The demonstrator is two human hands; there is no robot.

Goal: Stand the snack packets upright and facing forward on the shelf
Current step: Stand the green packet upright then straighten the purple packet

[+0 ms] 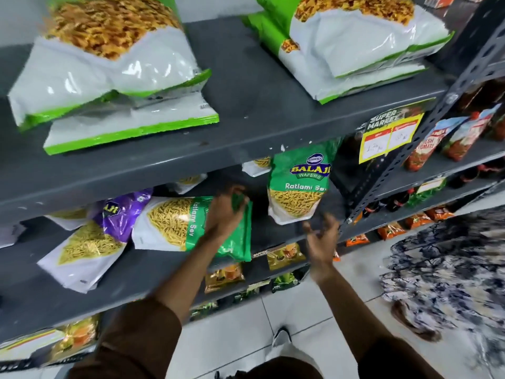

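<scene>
On the middle shelf (153, 272) a green-and-white snack packet (191, 224) lies on its side, its "Ratlami Sev" lettering running sideways and its green top end pointing toward the right end of the shelf. The left hand (226, 212) is closed on that green end, fingers curled over the top edge. Further right, near the shelf's right end, a second green packet (297, 184) of the same kind stands upright with its printed front facing out. The right hand (322, 242) hangs just below and in front of it, fingers spread and holding nothing — apart from the packet.

At the left, just beside the lying packet, a purple packet (109, 228) lies tilted toward the front edge. More white packets sit deeper at the back. On the shelf above, large white-and-green bags (109, 75) lie flat in stacks, and a yellow price tag (390, 132) hangs from its front edge near the right corner.
</scene>
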